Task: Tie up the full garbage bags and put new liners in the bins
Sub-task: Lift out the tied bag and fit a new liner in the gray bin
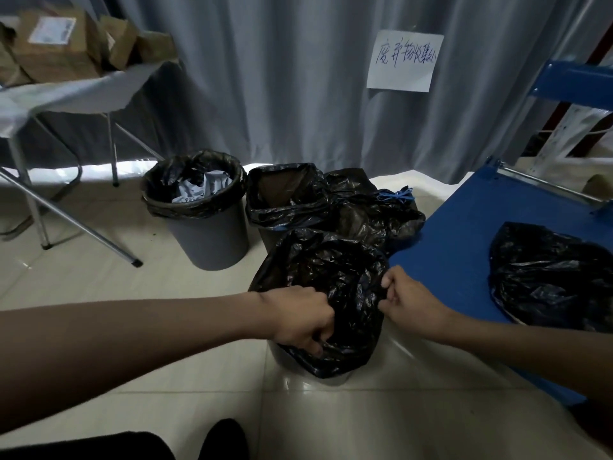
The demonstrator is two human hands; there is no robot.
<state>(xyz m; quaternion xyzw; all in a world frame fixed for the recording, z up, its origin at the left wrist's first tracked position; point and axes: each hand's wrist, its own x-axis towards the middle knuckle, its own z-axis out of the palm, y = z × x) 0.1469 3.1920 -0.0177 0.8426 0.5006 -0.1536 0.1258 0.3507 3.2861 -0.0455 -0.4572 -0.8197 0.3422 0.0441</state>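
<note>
A black liner [335, 283] is spread over the nearest bin, whose pale rim [282, 355] barely shows below it. My left hand [303, 322] grips the liner's near-left edge in a fist. My right hand [406, 295] pinches the right edge at the rim. Behind stands a grey round bin [212, 240] with a black liner [195, 190] holding crumpled paper. To its right is a square bin with an open black liner [282, 197]. A tied black bag [374, 210] with blue strings lies beside that.
A blue cart deck [464, 234] on the right carries a loose black bag [547, 277]. A folding table [66, 97] with cardboard boxes stands at the left, its metal legs reaching onto the tiled floor. A grey curtain with a paper sign [404, 61] hangs behind.
</note>
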